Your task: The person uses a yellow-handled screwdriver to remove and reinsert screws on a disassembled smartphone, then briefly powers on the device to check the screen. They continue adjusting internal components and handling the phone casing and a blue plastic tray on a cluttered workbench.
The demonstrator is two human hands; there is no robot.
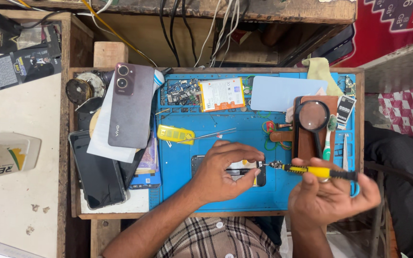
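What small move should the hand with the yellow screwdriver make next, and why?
Probably lower the screwdriver tip onto the opened phone. The right hand holds it level, its tip beside the left hand's fingertips, which steady the phone on the blue mat.

I am gripping a screwdriver [311, 170] with a glossy yellow plastic handle and metal tip, working over a matt blue rubbery mat [182, 186] edged by a rough wooden tray [178, 214].

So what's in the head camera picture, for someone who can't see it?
Seen from above, a person's left hand rests on an opened phone on a blue repair mat, while the right hand holds a yellow screwdriver pointed at it. A magnifying glass, battery and purple phone lie nearby.
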